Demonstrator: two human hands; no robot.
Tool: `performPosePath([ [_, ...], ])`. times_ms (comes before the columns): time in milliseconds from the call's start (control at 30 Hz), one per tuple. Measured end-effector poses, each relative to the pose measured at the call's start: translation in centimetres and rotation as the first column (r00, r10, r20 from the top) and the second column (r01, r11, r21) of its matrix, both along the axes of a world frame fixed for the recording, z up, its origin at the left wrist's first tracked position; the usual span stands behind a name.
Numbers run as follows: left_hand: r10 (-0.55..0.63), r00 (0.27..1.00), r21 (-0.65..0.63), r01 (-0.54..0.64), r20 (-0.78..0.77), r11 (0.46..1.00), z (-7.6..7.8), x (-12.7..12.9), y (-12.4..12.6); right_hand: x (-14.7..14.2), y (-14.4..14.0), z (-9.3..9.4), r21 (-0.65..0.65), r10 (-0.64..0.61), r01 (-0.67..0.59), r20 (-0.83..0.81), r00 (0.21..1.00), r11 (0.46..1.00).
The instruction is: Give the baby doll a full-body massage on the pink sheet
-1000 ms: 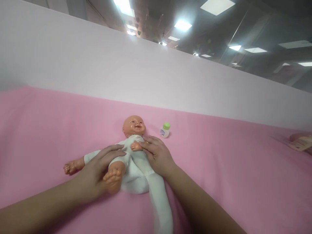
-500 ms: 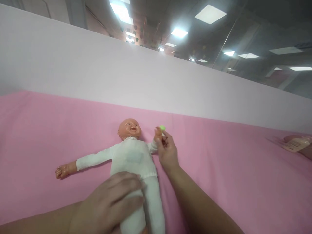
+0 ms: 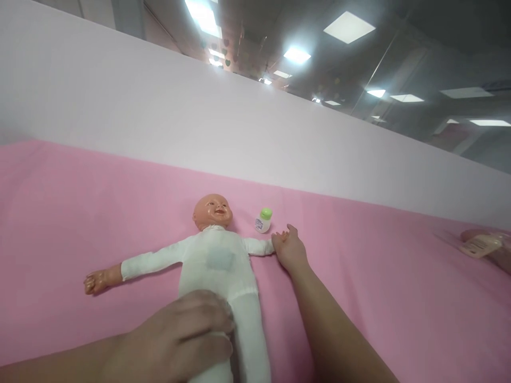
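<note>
- Doll (image 3: 217,274) on its back on pink cloth (image 3: 359,287), middle of the scene, head at the far end, legs toward the near edge.
- Right hand (image 3: 291,250): right of the doll, fingers narrowed around the doll's small hand (image 3: 282,235); index finger pokes out past it.
- Left hand (image 3: 191,330): near side, fingers bent and close together over the doll's left-side leg (image 3: 213,373). Underside hidden, so can't tell if it grips or only presses.
- Right-side arm (image 3: 259,246) out to the right, in the right hand's hold. Left-side arm (image 3: 151,260) lies out to the left, nothing on it.
- Right-side leg (image 3: 252,340) runs straight to the near edge; feet not visible.
- Bottle (image 3: 263,222), green cap, standing slightly tilted just beyond the right-side arm, right of the head, apart from both hands.
- Far right: pinkish item with a pale label (image 3: 483,244), too blurred to name. White wall (image 3: 120,117) behind.
- Step, my read: setting the limbs out, right-side arm and left-side leg together.
- Next move, my guess: calls for lowering that arm onto the cloth, loosening the right fingers clear of the bottle, and straightening the leg under the left palm.
</note>
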State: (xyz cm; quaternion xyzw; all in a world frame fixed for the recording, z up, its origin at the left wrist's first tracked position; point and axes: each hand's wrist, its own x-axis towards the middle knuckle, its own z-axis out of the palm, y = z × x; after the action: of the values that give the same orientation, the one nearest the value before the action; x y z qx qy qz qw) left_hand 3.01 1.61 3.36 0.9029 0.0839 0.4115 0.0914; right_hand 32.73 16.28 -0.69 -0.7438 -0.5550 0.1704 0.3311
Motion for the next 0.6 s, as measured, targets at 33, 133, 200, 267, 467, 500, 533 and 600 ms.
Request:
performPosePath([
  [33,0.036,0.999,-0.002,-0.036,0.004,0.999,-0.1,-0.3,0.2,-0.2,-0.2,0.2,0.044,0.004,-0.003,-0.041,0.999,0.999],
  [133,0.213,0.977,-0.024,-0.213,-0.014,0.977,-0.8,-1.5,1.2,-1.6,-1.3,0.9,0.244,0.083,-0.047,-0.139,0.987,0.969],
  [200,0.344,0.939,-0.074,-0.343,0.002,0.937,-1.5,-2.2,2.3,-3.1,-2.3,1.2,0.356,0.184,-0.121,-0.149,0.972,0.926],
  [267,0.454,0.89,-0.168,-0.452,-0.024,0.876,-2.5,-2.7,3.4,-4.8,-3.4,1.3,0.415,0.316,-0.231,-0.148,0.937,0.88],
  [467,0.519,0.848,-0.385,-0.516,-0.105,0.765,-3.8,-2.9,5.6,-8.0,-4.7,1.0,0.399,0.558,-0.565,0.148,0.817,0.722],
  [500,0.505,0.858,-0.41,-0.497,-0.099,0.765,-3.7,-2.7,5.6,-8.0,-4.6,1.0,0.372,0.599,-0.623,0.194,0.777,0.688],
  [533,0.49,0.867,-0.432,-0.477,-0.089,0.766,-3.6,-2.6,5.6,-8.0,-4.5,1.1,0.341,0.632,-0.669,0.227,0.741,0.661],
  [600,0.47,0.88,-0.458,-0.446,-0.069,0.768,-3.3,-2.4,5.6,-7.9,-4.4,1.2,0.27,0.68,-0.729,0.263,0.685,0.629],
])
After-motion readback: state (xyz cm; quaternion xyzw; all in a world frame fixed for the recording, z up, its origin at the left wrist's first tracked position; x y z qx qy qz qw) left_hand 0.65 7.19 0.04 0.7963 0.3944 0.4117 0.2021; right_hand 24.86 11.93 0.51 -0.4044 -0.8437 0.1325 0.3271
